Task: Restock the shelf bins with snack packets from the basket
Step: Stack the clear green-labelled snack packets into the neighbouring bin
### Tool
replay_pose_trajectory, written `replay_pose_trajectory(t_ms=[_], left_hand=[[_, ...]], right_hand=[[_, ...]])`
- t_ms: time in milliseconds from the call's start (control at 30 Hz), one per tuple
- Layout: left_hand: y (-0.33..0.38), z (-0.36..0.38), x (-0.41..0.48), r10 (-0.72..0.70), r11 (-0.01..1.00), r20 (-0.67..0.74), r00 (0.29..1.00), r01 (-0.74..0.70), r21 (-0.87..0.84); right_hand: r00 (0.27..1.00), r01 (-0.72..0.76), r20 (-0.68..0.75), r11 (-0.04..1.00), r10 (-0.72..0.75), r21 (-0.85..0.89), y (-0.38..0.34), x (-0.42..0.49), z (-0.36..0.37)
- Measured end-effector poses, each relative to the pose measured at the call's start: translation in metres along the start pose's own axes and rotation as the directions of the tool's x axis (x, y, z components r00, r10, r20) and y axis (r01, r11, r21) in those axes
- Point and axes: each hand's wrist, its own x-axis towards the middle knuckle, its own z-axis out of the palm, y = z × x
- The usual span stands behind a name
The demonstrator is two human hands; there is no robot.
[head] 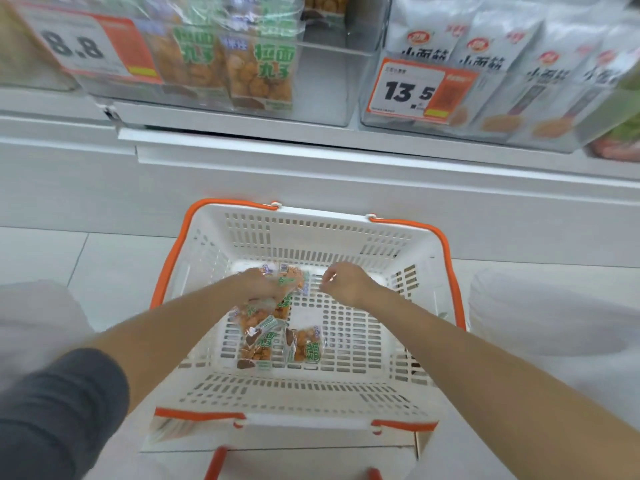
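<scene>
Left hand (263,285) grips packets (290,283) in basket (311,393), right hand (343,284) curled, hold unclear; few remain, shelf bin (323,98) part-filled.

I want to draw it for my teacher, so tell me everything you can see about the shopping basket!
The basket is white plastic with slotted walls and floor, and orange handles folded down along its rim. It sits upright on pale floor tiles below the shelf. Snack packets lie on its bottom. Both hands reach inside: the left hand grips some packets, the right hand hovers with curled fingers.
</scene>
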Motion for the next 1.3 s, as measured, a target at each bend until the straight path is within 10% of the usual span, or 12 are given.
replay_pose_trajectory(t_ms=[167, 300, 600, 933, 1300], left_hand=[[0.065, -0.035, -0.079, 0.242, 0.966, -0.05, 0.969, -0.245, -0.077], [0.076, -0.05, -0.15, 0.524, 0.852, -0.171, 0.834, -0.516, 0.093], [0.081, -0.065, -0.179, 0.598, 0.668, -0.192, 0.778, -0.617, -0.416], [0.079, -0.087, -0.169, 0.659, 0.685, -0.364, 0.659, -0.725, -0.072], [0.084, -0.113, -0.185, 0.686, 0.606, -0.441, 0.579, -0.79, -0.093]], right_hand=[[0.991, -0.085, -0.049, 0.87, 0.125, 0.486, -0.016, -0.019, -0.046], [0.999, 0.016, 0.017, 0.69, -0.041, 0.724, -0.03, -0.058, -0.083], [0.867, 0.477, -0.381, 0.759, -0.322, 0.443, -0.062, -0.094, -0.127], [0.906, 0.422, -0.267, 0.733, -0.328, 0.533, -0.062, -0.092, -0.144], [0.831, 0.509, -0.313, 0.855, -0.46, 0.096, -0.099, -0.111, -0.174]])
